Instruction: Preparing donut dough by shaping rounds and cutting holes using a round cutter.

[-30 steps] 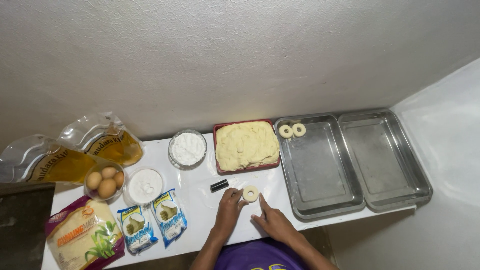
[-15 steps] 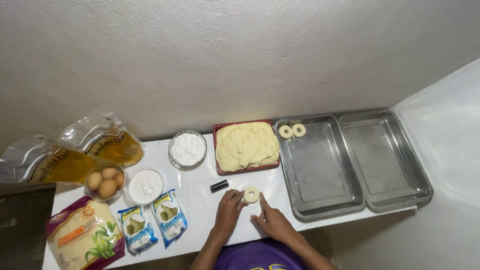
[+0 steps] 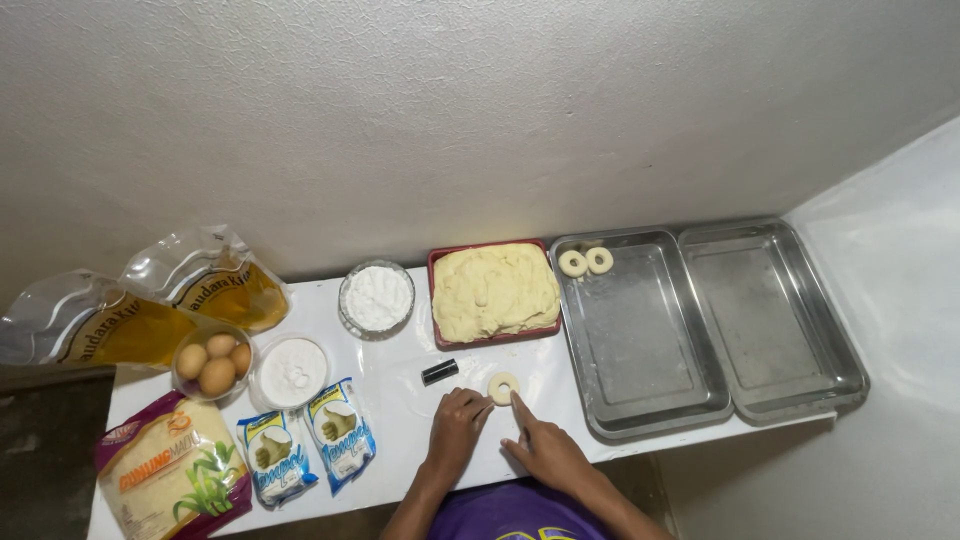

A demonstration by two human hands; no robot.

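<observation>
**Shaping a dough ring on the surface**

Head view: both hands are working a small pale dough ring (image 3: 503, 387), which is lying flat on the white surface (image 3: 400, 430), just in front of the red tray of dough (image 3: 494, 292) and beside a small black cylinder (image 3: 439, 372). The left hand (image 3: 458, 420) is resting w/ fingers loosely curled, tips touching the ring's left edge, not gripping anything. The right hand (image 3: 545, 450) is pointing its index finger at the ring's lower right edge, other fingers folded in; nothing clamped.

To do it well, imo: keep pressure light & even from both sides so the hole is staying round, and keep the ring flat when lifting so it isn't stretching.

Two finished rings (image 3: 586, 262) are sitting at the far corner of the near steel pan (image 3: 640, 400); a second steel pan (image 3: 800, 370) is lying just right of it. A flour bowl (image 3: 376, 298), eggs (image 3: 212, 362) & packets are sitting to the left, well apart from the hands.
</observation>
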